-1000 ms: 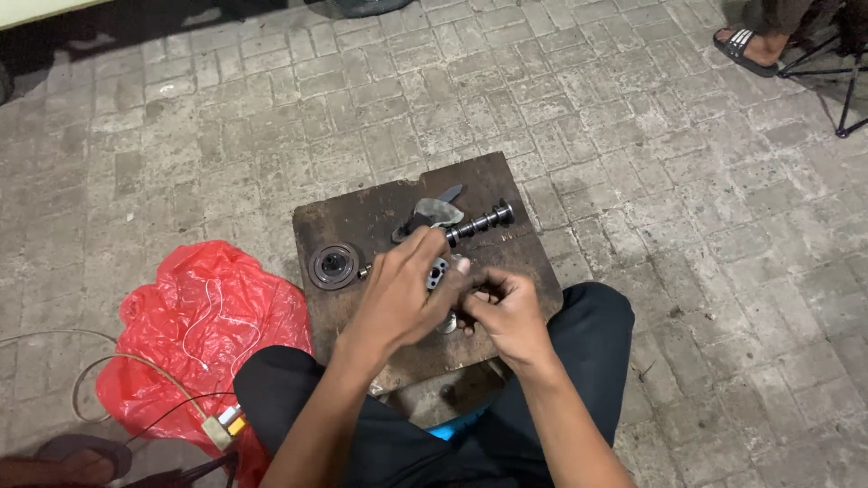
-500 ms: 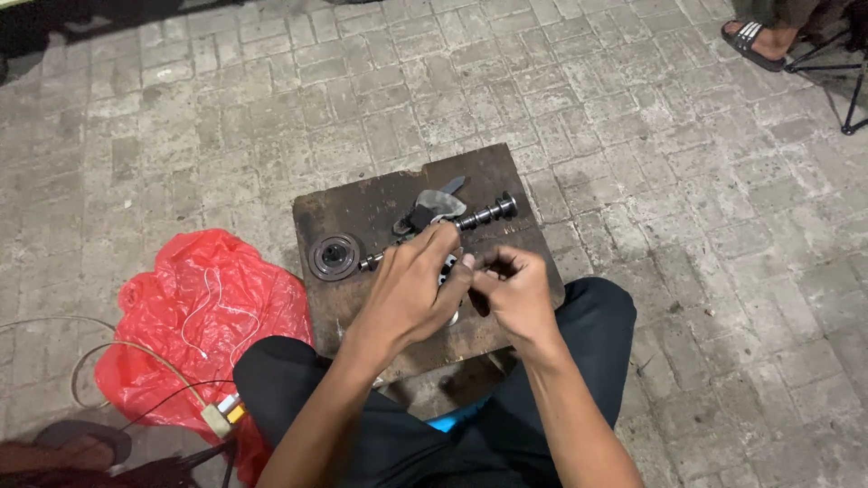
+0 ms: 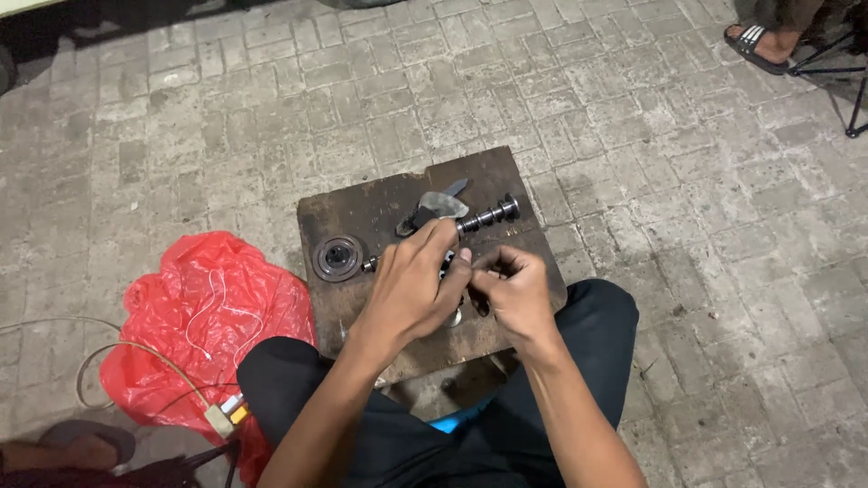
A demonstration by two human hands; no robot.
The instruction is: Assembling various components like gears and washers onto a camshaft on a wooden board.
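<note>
Small dark metal part [image 3: 463, 282]: pinched between the fingertips of both hands, mostly hidden, shape indistinct, just above the counter [image 3: 362, 212]. Camshaft [image 3: 484, 217]: dark, lobed, lying flat and slanted on the counter, far end toward upper right, near end hidden.

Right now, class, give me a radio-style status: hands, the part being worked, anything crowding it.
Left hand and right hand together over a small dark part, mostly hidden. Work sits on the dark board. Camshaft and round disc lie close by.
</note>
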